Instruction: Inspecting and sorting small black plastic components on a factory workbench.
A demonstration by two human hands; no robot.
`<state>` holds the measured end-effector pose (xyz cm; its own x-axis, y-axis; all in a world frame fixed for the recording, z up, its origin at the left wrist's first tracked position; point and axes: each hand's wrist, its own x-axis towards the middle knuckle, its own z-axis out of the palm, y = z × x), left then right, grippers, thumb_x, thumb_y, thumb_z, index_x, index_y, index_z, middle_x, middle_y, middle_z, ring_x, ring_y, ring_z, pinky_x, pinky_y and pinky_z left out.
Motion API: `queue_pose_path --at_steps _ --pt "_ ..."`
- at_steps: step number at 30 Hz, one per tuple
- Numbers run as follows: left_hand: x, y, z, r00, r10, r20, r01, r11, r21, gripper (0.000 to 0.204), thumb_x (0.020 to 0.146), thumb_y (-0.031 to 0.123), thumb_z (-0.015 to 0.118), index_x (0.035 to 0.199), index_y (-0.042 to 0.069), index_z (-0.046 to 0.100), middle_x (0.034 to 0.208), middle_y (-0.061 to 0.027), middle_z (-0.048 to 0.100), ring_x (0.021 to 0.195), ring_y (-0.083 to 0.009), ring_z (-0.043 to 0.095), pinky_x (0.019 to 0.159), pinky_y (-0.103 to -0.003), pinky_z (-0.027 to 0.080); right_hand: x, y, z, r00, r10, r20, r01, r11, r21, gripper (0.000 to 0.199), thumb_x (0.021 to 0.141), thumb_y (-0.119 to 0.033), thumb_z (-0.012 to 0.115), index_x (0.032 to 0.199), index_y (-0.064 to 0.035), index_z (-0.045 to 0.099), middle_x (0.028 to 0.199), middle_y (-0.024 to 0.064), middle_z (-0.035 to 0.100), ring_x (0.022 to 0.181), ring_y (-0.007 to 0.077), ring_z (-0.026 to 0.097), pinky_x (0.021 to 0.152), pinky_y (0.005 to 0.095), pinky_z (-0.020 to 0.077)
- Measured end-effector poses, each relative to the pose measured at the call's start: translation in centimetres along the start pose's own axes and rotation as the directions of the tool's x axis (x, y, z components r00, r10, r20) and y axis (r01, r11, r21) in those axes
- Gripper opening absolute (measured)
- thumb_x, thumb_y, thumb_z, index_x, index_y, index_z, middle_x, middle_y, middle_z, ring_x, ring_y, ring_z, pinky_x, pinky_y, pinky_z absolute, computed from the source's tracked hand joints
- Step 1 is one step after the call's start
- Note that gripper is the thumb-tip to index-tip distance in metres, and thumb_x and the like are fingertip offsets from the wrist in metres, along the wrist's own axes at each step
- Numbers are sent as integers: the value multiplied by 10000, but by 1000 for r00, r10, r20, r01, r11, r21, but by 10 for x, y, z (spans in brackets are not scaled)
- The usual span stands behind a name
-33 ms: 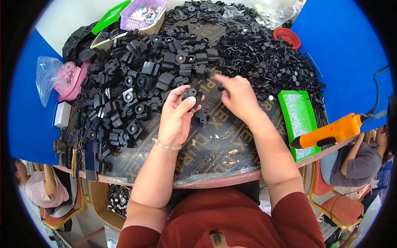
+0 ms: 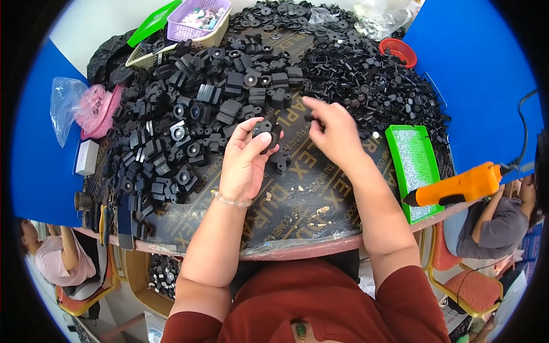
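Note:
My left hand (image 2: 243, 157) is closed around a black plastic housing (image 2: 266, 132), with the thumb pressed on its face. To the right of it, my right hand (image 2: 334, 128) hangs over the table, index finger stretched out and other fingers curled. A small black plastic piece (image 2: 309, 117) shows between its index finger and thumb, mostly covered by the hand. Just below the held housing, another black part (image 2: 281, 162) lies on the table. Many similar black housings (image 2: 229, 111) are heaped to the left, and small black stemmed pieces (image 2: 366, 74) are piled to the right.
A green tray (image 2: 402, 166) of small silvery pieces stands at right, under an orange electric screwdriver (image 2: 457, 184). Farther off are a red bowl (image 2: 398, 52) and a purple basket (image 2: 189, 33). Blue partitions (image 2: 474, 86) flank the table. Other people (image 2: 494, 226) sit at both sides.
My right hand has shifted slightly to the right, away from the housing. My left hand keeps its hold with hardly any movement.

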<state>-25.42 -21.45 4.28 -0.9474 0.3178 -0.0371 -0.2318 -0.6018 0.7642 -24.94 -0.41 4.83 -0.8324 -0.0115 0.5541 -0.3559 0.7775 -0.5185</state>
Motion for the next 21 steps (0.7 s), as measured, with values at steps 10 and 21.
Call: queue_pose_path --at_steps 10,21 --pt "-4 3 5 995 -34 92 45 992 -122 358 978 138 570 1300 81 425 1184 -151 614 1082 -289 651 886 -385 564 -9 -37 -20 866 377 329 -405 144 903 247 887 -27 711 1129 -4 666 941 40 663 838 143 658 776 269 542" --pt "-3 11 7 983 -58 174 103 959 -263 378 1012 192 553 1359 68 474 1240 -144 598 1184 -276 584 1040 -427 481 -11 -35 -21 866 304 398 -447 113 887 193 922 -60 675 1103 -41 612 997 90 695 870 180 696 776 307 583"
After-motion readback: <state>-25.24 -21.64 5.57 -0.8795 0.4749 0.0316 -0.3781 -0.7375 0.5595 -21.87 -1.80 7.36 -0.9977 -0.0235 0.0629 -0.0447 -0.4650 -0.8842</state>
